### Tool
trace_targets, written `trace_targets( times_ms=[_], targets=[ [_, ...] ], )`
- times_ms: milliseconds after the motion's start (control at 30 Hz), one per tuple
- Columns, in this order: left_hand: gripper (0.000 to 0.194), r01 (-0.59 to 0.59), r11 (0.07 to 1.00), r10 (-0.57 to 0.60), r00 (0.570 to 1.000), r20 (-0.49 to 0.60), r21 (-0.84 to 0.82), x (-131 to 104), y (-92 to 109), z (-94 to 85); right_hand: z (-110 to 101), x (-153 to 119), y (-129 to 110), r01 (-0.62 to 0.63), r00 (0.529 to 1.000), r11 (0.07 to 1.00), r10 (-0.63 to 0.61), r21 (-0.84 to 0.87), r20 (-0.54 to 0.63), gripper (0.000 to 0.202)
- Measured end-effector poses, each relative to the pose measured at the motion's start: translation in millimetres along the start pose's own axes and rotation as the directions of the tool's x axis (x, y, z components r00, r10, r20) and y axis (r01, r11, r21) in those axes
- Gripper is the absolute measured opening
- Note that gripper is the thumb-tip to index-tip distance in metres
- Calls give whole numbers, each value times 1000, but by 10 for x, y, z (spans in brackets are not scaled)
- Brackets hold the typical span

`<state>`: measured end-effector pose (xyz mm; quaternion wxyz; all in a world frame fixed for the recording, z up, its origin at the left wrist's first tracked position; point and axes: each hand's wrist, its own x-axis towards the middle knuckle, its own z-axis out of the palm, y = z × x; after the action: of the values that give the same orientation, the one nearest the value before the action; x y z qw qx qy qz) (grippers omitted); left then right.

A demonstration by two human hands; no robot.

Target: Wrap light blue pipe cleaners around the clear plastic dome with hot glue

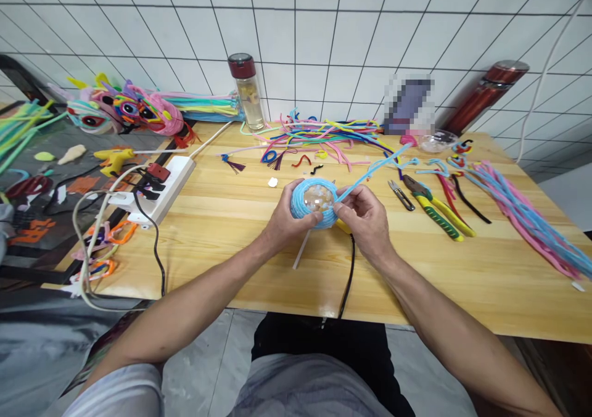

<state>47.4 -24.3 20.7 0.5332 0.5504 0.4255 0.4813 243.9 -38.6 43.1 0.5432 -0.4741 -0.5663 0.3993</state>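
Note:
My left hand (290, 214) is closed around the left side of a clear ball (319, 197) wrapped in rings of light blue pipe cleaner (303, 207). The top of the ball shows bare and shiny inside the rings. On the right, my right hand (365, 219) pinches a loose light blue pipe cleaner (370, 171) where it meets the wrapped edge. Its free end stretches up and to the right. Beneath the ball, a yellow tool (343, 226), mostly hidden, has a white stick (301, 250) and a black cord (348, 281) near it.
Pliers (437, 207) and small snips (401, 195) lie to the right, beside pink and blue pipe cleaners (531, 216). A power strip (169, 192) with cords and a yellow glue gun (111, 161) are left. A glass bottle (248, 93) and red flask (485, 96) stand behind.

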Motion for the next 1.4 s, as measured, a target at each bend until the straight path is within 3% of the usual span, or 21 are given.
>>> trace_targets(
  times_ms=[300, 600, 700, 800, 967, 1133, 1400],
  targets=[
    [98, -14, 1000, 14, 1000, -12, -4, 9, 10, -2, -18, 18, -16, 161, 987, 978, -157, -130, 41, 6],
    [100, -6, 999, 7, 999, -32, 40, -10, 20, 34, -3, 13, -54, 117, 993, 959, -114, -257, 27, 4],
    [100, -9, 999, 10, 1000, -26, 41, -10, 37, 34, -1, 6, -31, 53, 999, 974, -52, -222, 7, 10],
    [101, -17, 999, 17, 1000, 2, 41, -11, 50, 22, -3, 9, 1, -28, 999, 990, 25, -136, -23, 30],
    [101, -17, 998, 16, 1000, 15, 53, -22, 23, -12, -10, 25, 20, -113, 992, 993, 111, 36, 60, 54],
    [93, -42, 998, 42, 999, 26, 36, -14, -24, -27, -16, 20, 4, -130, 982, 988, 116, 85, 148, 56],
    [98, -57, 998, 55, 996, 67, 37, 7, 15, -22, -15, -3, 40, -119, 987, 991, 111, 63, 118, 57]
  ],
)
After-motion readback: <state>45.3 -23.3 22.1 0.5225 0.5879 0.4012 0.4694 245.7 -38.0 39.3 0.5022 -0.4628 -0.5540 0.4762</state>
